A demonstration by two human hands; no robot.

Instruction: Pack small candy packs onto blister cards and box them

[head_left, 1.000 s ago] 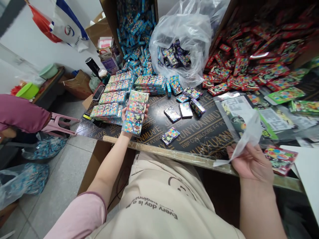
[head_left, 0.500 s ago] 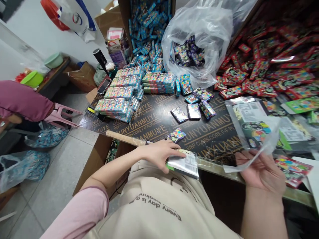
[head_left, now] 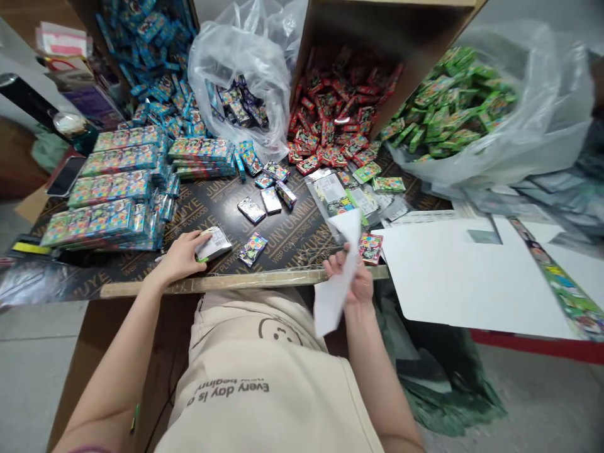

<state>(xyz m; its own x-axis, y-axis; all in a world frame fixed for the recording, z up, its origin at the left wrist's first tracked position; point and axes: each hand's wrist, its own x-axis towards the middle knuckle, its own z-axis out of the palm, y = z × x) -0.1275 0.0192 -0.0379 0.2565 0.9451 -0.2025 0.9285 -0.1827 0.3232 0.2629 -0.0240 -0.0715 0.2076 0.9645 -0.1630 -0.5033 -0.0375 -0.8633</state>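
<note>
Nearest: right hand [head_left: 357, 284], lower centre-right of the frame, fingers closed on a white strip [head_left: 333, 302]. Lower end hangs past the worktop [head_left: 212, 217] edge, upper end sticks up; looks like a loose grip, enough for something that light. Strip is blurred, can't tell paper from film.

Left hand [head_left: 182, 257], left of centre: fingers gripping the left end of a flat pack [head_left: 217, 241], thumb on the near side. Label faces up, green shows by the thumb. Pack sits low on the worktop by the near edge, presumably so the surface takes the weight.

A single small box [head_left: 253, 249] lies just right of the pack, apart from it. Red pack [head_left: 370, 248] just beside the right hand.

Mid-frame: loose boxes [head_left: 270, 201] in a small group, within easy reach. Labelled flat bags [head_left: 325, 192] overlap right of them. Wrapped stacks [head_left: 106, 189] at left, rows aligned, probably to save space and keep the middle usable.

Far side: blue boxes [head_left: 160, 31] upper left, clear bag [head_left: 271, 69] with purple-edged boxes upper centre, red boxes [head_left: 325, 107] right of that, green boxes [head_left: 453, 107] upper right. Separate heaps by colour, likely to avoid mixing.
</note>
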